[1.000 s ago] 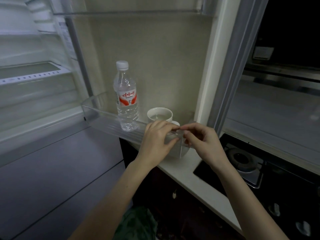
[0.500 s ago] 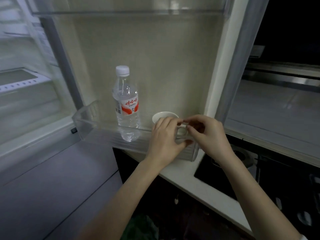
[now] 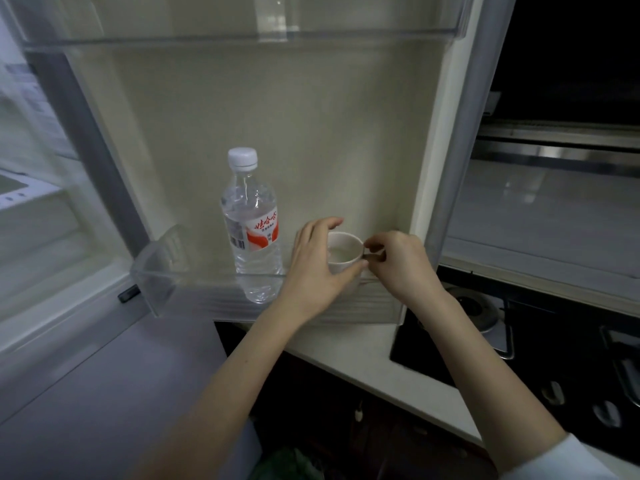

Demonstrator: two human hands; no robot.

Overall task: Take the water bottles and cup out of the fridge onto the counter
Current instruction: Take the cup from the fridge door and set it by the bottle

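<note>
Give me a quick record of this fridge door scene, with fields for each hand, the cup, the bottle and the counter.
left hand: left hand curls around the body of the cup
right hand: right hand pinches the cup's handle
cup: white cup, upright, pale liquid inside, at the door bin, right of the bottle
bottle: water bottle, upright in the door bin, capped, untouched
counter: white counter below the bin, beside a black gas hob

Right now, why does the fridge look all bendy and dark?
Head view: the wide-angle lens bows the fridge door edges; the kitchen is dim, the stove nearly black; the water bottle looks sharp, and the cup between both hands is a little soft.
</note>
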